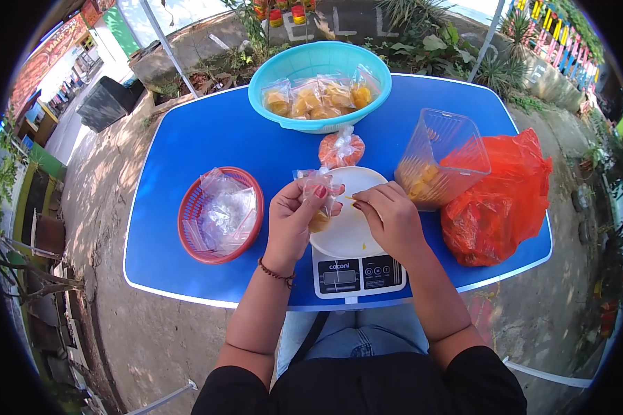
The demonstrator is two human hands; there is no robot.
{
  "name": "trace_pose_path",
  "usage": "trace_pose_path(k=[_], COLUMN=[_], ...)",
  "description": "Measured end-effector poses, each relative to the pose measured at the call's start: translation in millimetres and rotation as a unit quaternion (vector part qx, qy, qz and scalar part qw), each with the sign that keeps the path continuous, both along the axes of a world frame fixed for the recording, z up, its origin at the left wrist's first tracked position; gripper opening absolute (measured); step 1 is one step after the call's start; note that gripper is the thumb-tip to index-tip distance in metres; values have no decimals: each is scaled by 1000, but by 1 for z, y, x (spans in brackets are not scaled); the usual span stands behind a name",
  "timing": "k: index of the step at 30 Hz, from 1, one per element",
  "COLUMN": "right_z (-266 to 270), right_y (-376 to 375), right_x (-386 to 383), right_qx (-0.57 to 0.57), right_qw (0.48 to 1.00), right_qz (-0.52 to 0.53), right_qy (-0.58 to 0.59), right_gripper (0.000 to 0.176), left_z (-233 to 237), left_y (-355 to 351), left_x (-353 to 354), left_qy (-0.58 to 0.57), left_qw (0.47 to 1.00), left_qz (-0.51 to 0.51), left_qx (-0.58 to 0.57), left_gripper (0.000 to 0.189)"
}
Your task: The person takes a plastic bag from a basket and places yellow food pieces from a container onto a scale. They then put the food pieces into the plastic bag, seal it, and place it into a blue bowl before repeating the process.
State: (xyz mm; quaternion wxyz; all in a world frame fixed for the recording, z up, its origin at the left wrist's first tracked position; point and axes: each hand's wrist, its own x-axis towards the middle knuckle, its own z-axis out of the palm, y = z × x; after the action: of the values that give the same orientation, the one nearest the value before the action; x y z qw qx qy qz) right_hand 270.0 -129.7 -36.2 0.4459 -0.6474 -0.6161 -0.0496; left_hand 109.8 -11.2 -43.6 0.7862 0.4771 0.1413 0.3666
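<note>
My left hand (301,207) is closed around the gathered neck of a small clear plastic bag (318,220) with yellow-orange pieces in its bottom. To its right, my right hand (387,211) pinches a thin yellow piece (349,198), too small to tell its kind. Both hands are over a white plate (339,238) on a digital kitchen scale (351,277); yellow bits lie on the plate. Just behind the plate sits a knotted clear bag of orange-red contents (341,150). The scale's display reading is not legible.
A turquoise basket (263,114) at the back holds several filled bags (322,97). At left, a red basket (187,238) contains clear plastic bags (225,211). A clear container (457,131) with yellow pieces leans near a red plastic bag (491,207) on the blue table (166,166).
</note>
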Motion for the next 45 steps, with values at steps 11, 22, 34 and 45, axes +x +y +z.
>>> trace_pose_path(k=[11, 22, 34, 45], right_z=[6, 11, 13, -2], right_y=[-4, -4, -9, -6], right_x=[-5, 2, 2, 2], right_qx=[167, 132, -96, 138], right_qw=[936, 985, 985, 946], right_qz=[37, 76, 141, 40], right_qy=[309, 75, -21, 292], right_gripper=[13, 18, 23, 19], left_z=[10, 6, 1, 9], left_y=[-12, -14, 7, -7], left_x=[5, 5, -1, 2], left_qy=[80, 94, -52, 37], left_qw=[990, 979, 992, 997], left_qz=[-4, -20, -25, -35], left_qx=[115, 180, -112, 52], left_gripper=[38, 35, 31, 22])
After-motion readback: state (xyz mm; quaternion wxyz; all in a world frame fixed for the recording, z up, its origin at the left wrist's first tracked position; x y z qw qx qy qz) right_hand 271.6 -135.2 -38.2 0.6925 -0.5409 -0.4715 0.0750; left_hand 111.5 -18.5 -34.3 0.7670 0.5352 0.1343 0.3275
